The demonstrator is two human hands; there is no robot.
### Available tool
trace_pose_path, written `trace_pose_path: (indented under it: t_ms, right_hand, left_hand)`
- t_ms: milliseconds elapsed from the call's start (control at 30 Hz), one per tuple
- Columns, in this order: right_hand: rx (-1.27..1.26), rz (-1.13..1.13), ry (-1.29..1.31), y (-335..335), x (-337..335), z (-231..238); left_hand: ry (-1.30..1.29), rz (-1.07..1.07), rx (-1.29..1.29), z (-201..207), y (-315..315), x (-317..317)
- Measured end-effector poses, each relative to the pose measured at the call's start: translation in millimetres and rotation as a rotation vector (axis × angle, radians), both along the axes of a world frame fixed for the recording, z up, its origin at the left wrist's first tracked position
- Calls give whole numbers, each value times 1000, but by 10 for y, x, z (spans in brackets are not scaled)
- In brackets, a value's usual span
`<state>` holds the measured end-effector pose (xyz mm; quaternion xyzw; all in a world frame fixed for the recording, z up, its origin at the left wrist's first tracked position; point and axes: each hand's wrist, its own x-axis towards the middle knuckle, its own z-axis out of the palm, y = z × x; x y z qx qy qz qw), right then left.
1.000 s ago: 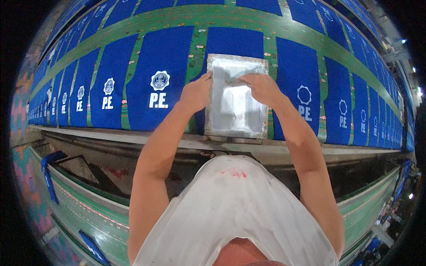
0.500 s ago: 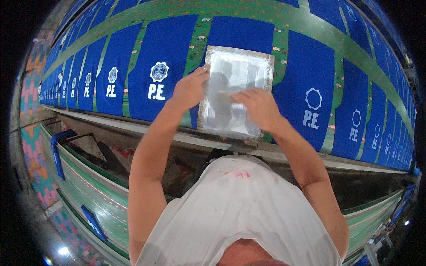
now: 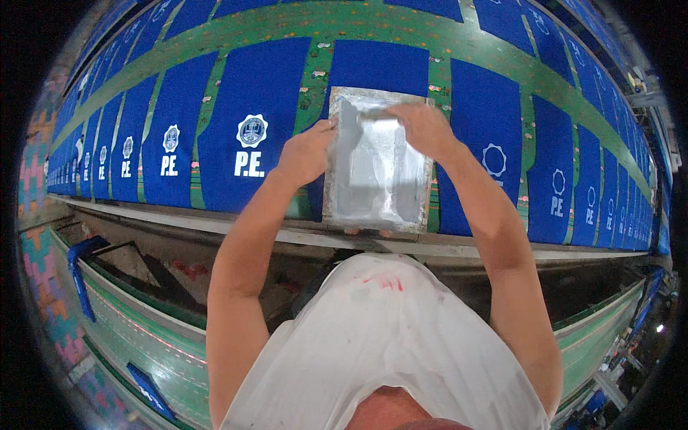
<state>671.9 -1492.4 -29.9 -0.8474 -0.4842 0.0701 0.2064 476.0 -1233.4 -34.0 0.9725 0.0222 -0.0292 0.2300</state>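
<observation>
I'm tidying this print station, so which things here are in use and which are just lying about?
In use:
left hand steadying the silver rectangular screen frame
right hand on a pale squeegee
blue fabric piece under the frame

Lying about:
other printed blue fabric pieces
long green table

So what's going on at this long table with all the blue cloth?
A person is screen-printing blue fabric panels laid in a row on a long green table. The left hand steadies the edge of a rectangular silver-framed printing screen set on one panel, while the right hand grips a squeegee near its top. Panels to the left already carry white emblems.
</observation>
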Motion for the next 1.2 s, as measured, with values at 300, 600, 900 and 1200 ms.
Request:
trace_pose_path:
  t_ms: [300, 600, 900, 1200]
  right_hand:
    - [25, 54, -3, -305, -875, -65]
    - [-38, 178, 155, -624, -1431, 299]
    - [-129, -136, 10, 141, -127, 67]
    - [-92, -90, 21, 66, -187, 57]
  left_hand:
    - [-38, -13, -60, -43, 78, -40]
    - [-178, -68, -41, -169, 166, -18]
    - [-37, -92, -32, -64, 189, -2]
    - [-181, -80, -4, -203, 157, -62]
